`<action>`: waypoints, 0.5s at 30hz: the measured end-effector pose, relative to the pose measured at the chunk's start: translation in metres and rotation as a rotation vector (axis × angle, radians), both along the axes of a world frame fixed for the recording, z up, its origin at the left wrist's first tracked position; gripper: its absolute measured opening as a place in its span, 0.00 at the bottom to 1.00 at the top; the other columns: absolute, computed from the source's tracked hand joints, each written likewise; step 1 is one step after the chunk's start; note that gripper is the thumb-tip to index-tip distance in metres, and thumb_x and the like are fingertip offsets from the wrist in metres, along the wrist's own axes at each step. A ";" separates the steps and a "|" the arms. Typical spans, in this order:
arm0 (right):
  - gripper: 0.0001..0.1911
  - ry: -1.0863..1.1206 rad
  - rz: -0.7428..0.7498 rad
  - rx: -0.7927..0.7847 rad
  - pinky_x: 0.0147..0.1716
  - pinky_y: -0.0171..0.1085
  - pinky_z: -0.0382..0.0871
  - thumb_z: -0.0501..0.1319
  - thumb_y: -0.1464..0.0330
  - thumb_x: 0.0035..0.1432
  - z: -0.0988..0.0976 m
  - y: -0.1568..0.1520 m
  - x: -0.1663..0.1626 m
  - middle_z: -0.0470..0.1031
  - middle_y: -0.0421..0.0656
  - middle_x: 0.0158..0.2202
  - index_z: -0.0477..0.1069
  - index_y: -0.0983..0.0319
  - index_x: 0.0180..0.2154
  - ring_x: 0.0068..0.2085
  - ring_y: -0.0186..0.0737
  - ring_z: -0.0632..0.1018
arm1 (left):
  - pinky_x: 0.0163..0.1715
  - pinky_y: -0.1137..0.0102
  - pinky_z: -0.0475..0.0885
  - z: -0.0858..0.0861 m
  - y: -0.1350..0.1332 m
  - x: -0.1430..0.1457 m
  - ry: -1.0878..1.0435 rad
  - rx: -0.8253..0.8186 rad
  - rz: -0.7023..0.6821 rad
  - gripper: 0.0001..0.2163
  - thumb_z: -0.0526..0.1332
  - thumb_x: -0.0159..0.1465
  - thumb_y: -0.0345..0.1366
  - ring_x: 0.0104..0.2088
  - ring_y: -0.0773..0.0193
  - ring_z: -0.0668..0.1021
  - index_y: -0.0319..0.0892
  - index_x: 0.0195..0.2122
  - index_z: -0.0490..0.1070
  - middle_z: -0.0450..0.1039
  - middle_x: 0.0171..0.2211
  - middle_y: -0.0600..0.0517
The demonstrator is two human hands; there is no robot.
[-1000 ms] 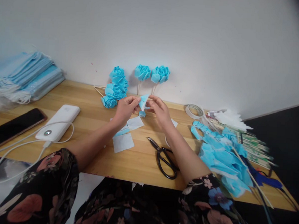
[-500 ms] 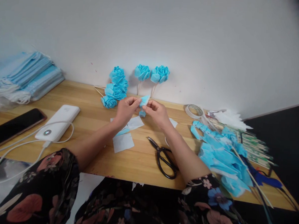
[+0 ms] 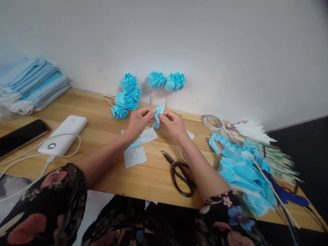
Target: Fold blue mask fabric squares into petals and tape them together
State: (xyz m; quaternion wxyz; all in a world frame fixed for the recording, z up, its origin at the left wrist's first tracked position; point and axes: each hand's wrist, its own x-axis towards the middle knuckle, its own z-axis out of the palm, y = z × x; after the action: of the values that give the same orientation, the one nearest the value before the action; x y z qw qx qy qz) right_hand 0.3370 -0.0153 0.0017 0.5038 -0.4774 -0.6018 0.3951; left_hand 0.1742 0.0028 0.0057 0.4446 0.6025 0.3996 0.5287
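Between my two hands is a small blue fabric piece (image 3: 159,110), folded to a point at its upper right. My left hand (image 3: 140,121) pinches its left side with thumb and forefinger. On the other side my right hand (image 3: 172,123) grips the lower right edge, fingers closed. A small blue scrap (image 3: 155,125) shows just beneath the piece. Pale cut squares (image 3: 135,157) lie on the wooden table (image 3: 106,116) below my left hand. Black-handled scissors (image 3: 178,171) rest by my right forearm, which covers part of them.
Blue fabric flowers (image 3: 128,95) on sticks lie at the back, with two more (image 3: 175,81) leaning on the wall. Left are stacked face masks (image 3: 36,81), a phone (image 3: 17,141) and a cabled power bank (image 3: 64,134). Right are tape (image 3: 212,122), blue fabric (image 3: 244,171) and a blue-handled tool (image 3: 294,199).
My right thumb has shifted slightly up and to the right along the blue piece. Both hands keep hold of it; the things on the table have not moved.
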 end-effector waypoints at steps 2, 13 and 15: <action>0.16 -0.001 0.010 0.008 0.33 0.37 0.62 0.65 0.54 0.57 0.000 0.000 0.001 0.70 0.36 0.25 0.71 0.58 0.27 0.29 0.35 0.67 | 0.24 0.73 0.64 0.000 0.000 0.000 -0.001 0.000 0.008 0.12 0.64 0.61 0.43 0.22 0.70 0.69 0.41 0.24 0.74 0.70 0.20 0.55; 0.14 0.028 0.025 0.041 0.34 0.37 0.63 0.64 0.58 0.59 0.001 -0.001 0.002 0.69 0.36 0.25 0.71 0.58 0.26 0.29 0.34 0.68 | 0.24 0.74 0.64 -0.001 0.001 0.000 -0.026 -0.002 -0.012 0.12 0.66 0.60 0.42 0.22 0.71 0.69 0.41 0.24 0.74 0.71 0.19 0.56; 0.14 0.035 0.005 0.049 0.33 0.37 0.63 0.64 0.59 0.58 0.002 -0.001 0.002 0.66 0.35 0.23 0.69 0.58 0.25 0.28 0.34 0.67 | 0.24 0.74 0.64 0.001 0.002 -0.001 -0.063 -0.043 -0.017 0.14 0.65 0.61 0.43 0.21 0.71 0.69 0.40 0.23 0.73 0.71 0.20 0.55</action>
State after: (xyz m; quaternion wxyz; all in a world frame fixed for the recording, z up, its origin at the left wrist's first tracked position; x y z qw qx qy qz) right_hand 0.3395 -0.0165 0.0035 0.5249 -0.4565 -0.6035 0.3898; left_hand 0.1733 0.0043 0.0067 0.4740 0.5794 0.3916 0.5350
